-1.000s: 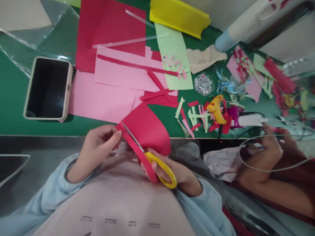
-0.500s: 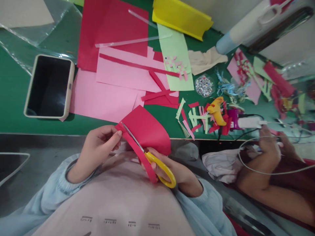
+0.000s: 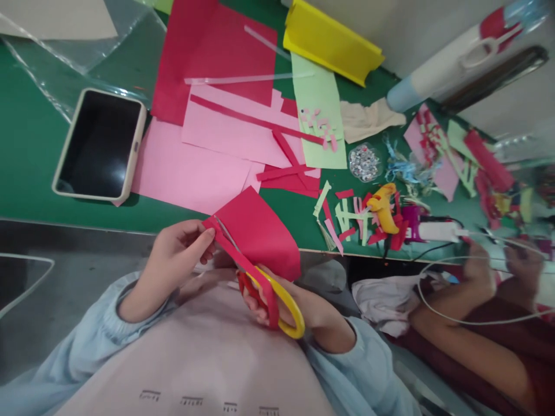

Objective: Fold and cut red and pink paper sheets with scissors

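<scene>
Between finger and thumb, my left hand (image 3: 177,254) pinches the left corner of a red sheet of paper (image 3: 264,231) above the table's front edge. My right hand (image 3: 299,300) grips a pair of scissors (image 3: 290,318) with yellow and red handles. Their blades lie in the red paper, pointing at the pinched corner. A narrow red strip (image 3: 247,263), partly cut from the sheet, hangs over the scissors and curls down past the handles. The lower blade is mostly hidden by the paper.
On the green table lie a phone (image 3: 102,144), pink paper sheets (image 3: 191,167), paper scraps (image 3: 347,216), a dish of googly eyes (image 3: 365,162) and a yellow glue gun (image 3: 384,208). A bottle (image 3: 442,63) stands at the back right. Another person's arm (image 3: 468,318) is at right, near a white cable.
The scissors have opened wider, the red handle now showing apart from the yellow one. My left hand keeps its pinch. The camera view has shifted a little.
</scene>
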Tool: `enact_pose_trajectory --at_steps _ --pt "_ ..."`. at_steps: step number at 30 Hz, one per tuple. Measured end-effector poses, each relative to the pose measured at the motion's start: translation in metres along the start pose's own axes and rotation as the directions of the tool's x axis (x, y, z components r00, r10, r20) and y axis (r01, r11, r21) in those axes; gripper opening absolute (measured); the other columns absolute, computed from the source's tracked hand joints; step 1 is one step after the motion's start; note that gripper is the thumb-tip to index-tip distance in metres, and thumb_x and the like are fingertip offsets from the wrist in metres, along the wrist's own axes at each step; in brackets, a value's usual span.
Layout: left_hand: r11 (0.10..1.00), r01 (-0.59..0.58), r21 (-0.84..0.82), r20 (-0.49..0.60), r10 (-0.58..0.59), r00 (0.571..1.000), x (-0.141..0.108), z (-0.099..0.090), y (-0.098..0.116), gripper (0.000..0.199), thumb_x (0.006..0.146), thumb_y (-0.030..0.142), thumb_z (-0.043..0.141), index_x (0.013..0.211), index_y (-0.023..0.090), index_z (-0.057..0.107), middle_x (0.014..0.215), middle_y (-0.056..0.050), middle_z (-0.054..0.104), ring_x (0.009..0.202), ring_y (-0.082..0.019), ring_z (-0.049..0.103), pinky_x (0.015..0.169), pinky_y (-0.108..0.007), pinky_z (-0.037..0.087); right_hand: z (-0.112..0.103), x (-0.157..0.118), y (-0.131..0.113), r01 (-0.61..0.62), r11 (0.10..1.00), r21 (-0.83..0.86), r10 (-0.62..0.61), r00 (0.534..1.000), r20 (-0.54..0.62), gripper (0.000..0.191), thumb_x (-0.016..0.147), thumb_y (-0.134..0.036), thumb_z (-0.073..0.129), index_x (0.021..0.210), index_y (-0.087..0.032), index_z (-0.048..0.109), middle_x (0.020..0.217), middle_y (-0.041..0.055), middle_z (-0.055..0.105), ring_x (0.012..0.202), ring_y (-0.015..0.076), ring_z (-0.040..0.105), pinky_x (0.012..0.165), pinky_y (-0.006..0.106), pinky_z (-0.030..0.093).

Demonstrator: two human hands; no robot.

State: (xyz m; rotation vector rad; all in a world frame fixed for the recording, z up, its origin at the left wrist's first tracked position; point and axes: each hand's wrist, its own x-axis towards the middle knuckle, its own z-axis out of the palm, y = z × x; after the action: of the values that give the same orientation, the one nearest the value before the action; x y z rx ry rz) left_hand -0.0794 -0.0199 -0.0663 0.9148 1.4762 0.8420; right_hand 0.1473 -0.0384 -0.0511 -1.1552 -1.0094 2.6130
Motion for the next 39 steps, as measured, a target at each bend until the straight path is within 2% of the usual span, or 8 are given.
enact_pose_trajectory --at_steps 3,5,7,10,16,25,31,39 --pt "1.0 -0.002 -0.023 -0.01 0.001 1.0 -0.002 -0.001 0.0 0.025 0.086 0.035 0.061 0.067 0.018 0.06 0.058 0.001 0.059 0.052 -0.01 0.054 0.048 -0.021 0.044 -0.002 -0.007 -0.013 -0.07 0.994 0.084 0.061 0.993 0.106 0.058 0.08 -0.073 0.061 0.099 -0.019 0.05 0.077 -0.0021 0.047 0.06 0.0077 0.04 0.055 0.024 0.036" --pt "1.0 -0.008 -0.023 -0.019 0.007 1.0 -0.002 -0.003 0.0 0.027 0.087 0.037 0.06 0.068 0.018 0.059 0.057 0.001 0.058 0.052 -0.01 0.053 0.048 -0.021 0.043 -0.003 -0.013 -0.026 -0.093 0.996 -0.012 0.094 0.988 0.123 0.057 0.077 -0.073 0.064 0.092 -0.02 0.048 0.076 -0.002 0.048 0.06 0.008 0.042 0.053 0.023 0.035" --pt "0.999 -0.014 -0.034 -0.021 0.014 1.0 -0.003 -0.005 0.001 0.028 0.088 0.038 0.06 0.068 0.019 0.059 0.056 0.002 0.057 0.051 -0.01 0.052 0.048 -0.022 0.043 -0.005 -0.018 -0.038 -0.114 0.988 -0.103 0.12 0.991 0.054 0.055 0.082 -0.074 0.058 0.09 -0.021 0.044 0.073 -0.0035 0.046 0.056 0.0074 0.042 0.048 0.023 0.033" --pt "0.998 -0.022 -0.054 -0.014 0.022 1.0 -0.003 -0.007 0.001 0.029 0.088 0.039 0.06 0.068 0.019 0.059 0.056 0.002 0.055 0.051 -0.01 0.051 0.047 -0.021 0.042 -0.006 -0.02 -0.046 -0.123 0.974 -0.19 0.128 0.992 0.013 0.052 0.087 -0.073 0.05 0.089 -0.022 0.041 0.072 -0.0047 0.044 0.054 0.0062 0.043 0.046 0.021 0.033" --pt "0.998 -0.028 -0.05 -0.016 0.028 0.999 -0.006 -0.008 0.002 0.03 0.088 0.041 0.06 0.068 0.019 0.058 0.055 0.002 0.054 0.049 -0.01 0.05 0.046 -0.02 0.041 -0.006 -0.009 -0.046 -0.118 0.985 -0.128 0.126 0.991 0.054 0.057 0.082 -0.077 0.052 0.093 -0.023 0.038 0.075 -0.0058 0.044 0.053 0.0045 0.041 0.047 0.02 0.033" --pt "1.0 -0.003 -0.015 -0.027 0.002 1.0 -0.007 -0.004 0.014 0.031 0.085 0.041 0.06 0.063 0.02 0.055 0.048 0.003 0.052 0.044 -0.01 0.048 0.043 -0.02 0.04 0.0 0.002 -0.037 -0.099 0.993 -0.055 0.103 0.992 0.073 0.061 0.079 -0.081 0.051 0.085 -0.022 0.037 0.071 -0.0058 0.041 0.054 0.0048 0.038 0.047 0.019 0.031" --pt "1.0 -0.006 0.001 -0.02 0.006 1.0 -0.007 -0.004 0.016 0.03 0.084 0.04 0.06 0.062 0.02 0.054 0.048 0.002 0.054 0.044 -0.01 0.05 0.043 -0.02 0.042 0.002 0.004 -0.043 -0.156 0.983 -0.094 0.161 0.985 0.058 0.066 0.075 -0.086 0.049 0.082 -0.02 0.04 0.066 -0.0059 0.041 0.054 0.0058 0.038 0.048 0.021 0.031" --pt "0.999 -0.05 -0.005 -0.017 0.05 0.999 -0.008 -0.005 0.014 0.031 0.086 0.039 0.058 0.062 0.02 0.053 0.048 0.003 0.053 0.043 -0.009 0.05 0.044 -0.02 0.043 0.001 0.006 -0.042 -0.146 0.987 -0.067 0.151 0.985 0.081 0.066 0.075 -0.085 0.05 0.087 -0.022 0.036 0.069 -0.0064 0.043 0.053 0.0058 0.041 0.049 0.022 0.032"
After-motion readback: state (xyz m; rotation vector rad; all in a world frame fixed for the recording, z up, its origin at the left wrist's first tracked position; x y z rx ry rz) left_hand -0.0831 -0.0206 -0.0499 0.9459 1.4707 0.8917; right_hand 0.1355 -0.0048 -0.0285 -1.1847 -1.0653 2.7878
